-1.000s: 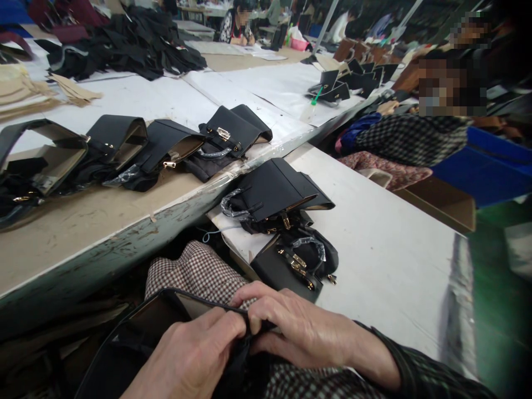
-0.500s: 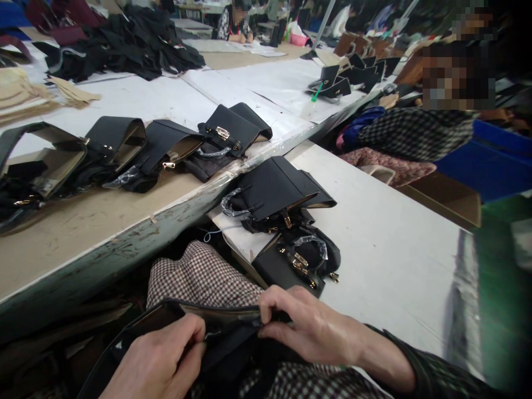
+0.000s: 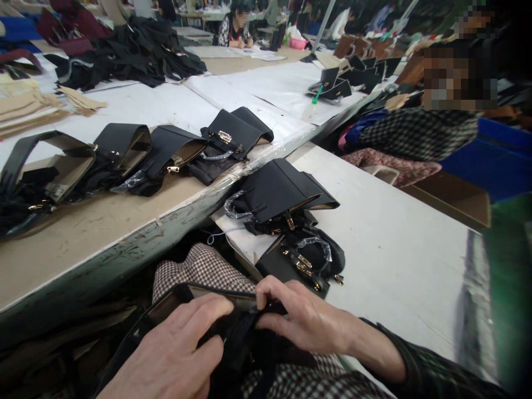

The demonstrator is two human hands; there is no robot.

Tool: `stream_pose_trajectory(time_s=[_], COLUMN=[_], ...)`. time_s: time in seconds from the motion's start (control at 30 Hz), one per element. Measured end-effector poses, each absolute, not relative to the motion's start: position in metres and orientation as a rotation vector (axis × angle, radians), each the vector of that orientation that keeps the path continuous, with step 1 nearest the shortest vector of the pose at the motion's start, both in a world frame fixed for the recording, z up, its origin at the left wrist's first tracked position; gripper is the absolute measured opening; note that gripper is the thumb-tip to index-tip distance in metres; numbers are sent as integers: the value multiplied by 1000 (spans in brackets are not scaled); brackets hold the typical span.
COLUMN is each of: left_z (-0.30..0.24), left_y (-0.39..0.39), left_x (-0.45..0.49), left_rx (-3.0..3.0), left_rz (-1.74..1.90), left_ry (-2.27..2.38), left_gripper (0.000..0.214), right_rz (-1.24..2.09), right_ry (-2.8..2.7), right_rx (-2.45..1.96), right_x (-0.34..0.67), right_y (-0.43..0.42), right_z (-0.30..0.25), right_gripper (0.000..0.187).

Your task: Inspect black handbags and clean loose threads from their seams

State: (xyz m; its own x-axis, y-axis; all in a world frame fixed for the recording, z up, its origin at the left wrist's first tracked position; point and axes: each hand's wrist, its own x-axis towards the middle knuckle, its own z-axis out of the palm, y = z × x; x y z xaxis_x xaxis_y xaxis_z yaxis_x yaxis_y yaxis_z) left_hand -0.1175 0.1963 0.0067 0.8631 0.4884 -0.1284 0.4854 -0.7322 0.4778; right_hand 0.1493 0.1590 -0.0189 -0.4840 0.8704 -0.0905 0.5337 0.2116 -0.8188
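On my lap lies an open black handbag [image 3: 166,313] with a tan lining. My left hand [image 3: 174,354] rests on its near side, fingers curled over the rim and pressing the black material. My right hand [image 3: 305,318] pinches the bag's top edge at the right, fingers closed on it. Just beyond my hands, two finished black handbags [image 3: 286,194] with gold clasps and plastic-wrapped handles lie on the white table [image 3: 394,260], one stacked partly over the other.
A row of several open black bags [image 3: 124,149] lies on the long worktable [image 3: 83,233] to the left. Black cut pieces [image 3: 133,50] are heaped at the back. A person in a checked coat [image 3: 415,133] sits at right near a blue bin [image 3: 490,160] and a cardboard box [image 3: 453,197].
My left hand has slid forward and right over the bag's rim toward my right hand. My right hand stays pinched on the top edge. The view has shifted slightly.
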Motion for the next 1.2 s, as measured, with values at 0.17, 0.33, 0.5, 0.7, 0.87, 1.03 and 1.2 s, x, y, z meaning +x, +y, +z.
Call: stream_pose_trajectory(time_s=[0.17, 0.33, 0.5, 0.7, 0.87, 1.03, 1.2], left_z=[19, 22, 8, 4, -3, -12, -8], left_y=[206, 215, 218, 228, 232, 227, 218], left_x=[-125, -120, -113, -124, -125, -122, -123], left_rx=[1913, 1530, 1494, 1698, 1775, 1826, 1852], left_rz=[-212, -127, -151, -145, -218, -236, -225], left_ry=[836, 1005, 1175, 1238, 1343, 1524, 1565], left_gripper=[21, 47, 29, 27, 21, 14, 17], right_rz=[1130, 1139, 1291, 1327, 1353, 1368, 1386], right_ry=[-2158, -2101, -1926, -1899, -1921, -1903, -1867], right_rx=[-1311, -1407, -1420, -1388, -1302, -1332, -1380], right_x=[148, 146, 144, 144, 142, 142, 146], right_y=[161, 162, 163, 167, 171, 170, 171], right_z=[-14, -12, -16, -15, -13, -13, -18], right_gripper=[14, 16, 46, 41, 31, 27, 29])
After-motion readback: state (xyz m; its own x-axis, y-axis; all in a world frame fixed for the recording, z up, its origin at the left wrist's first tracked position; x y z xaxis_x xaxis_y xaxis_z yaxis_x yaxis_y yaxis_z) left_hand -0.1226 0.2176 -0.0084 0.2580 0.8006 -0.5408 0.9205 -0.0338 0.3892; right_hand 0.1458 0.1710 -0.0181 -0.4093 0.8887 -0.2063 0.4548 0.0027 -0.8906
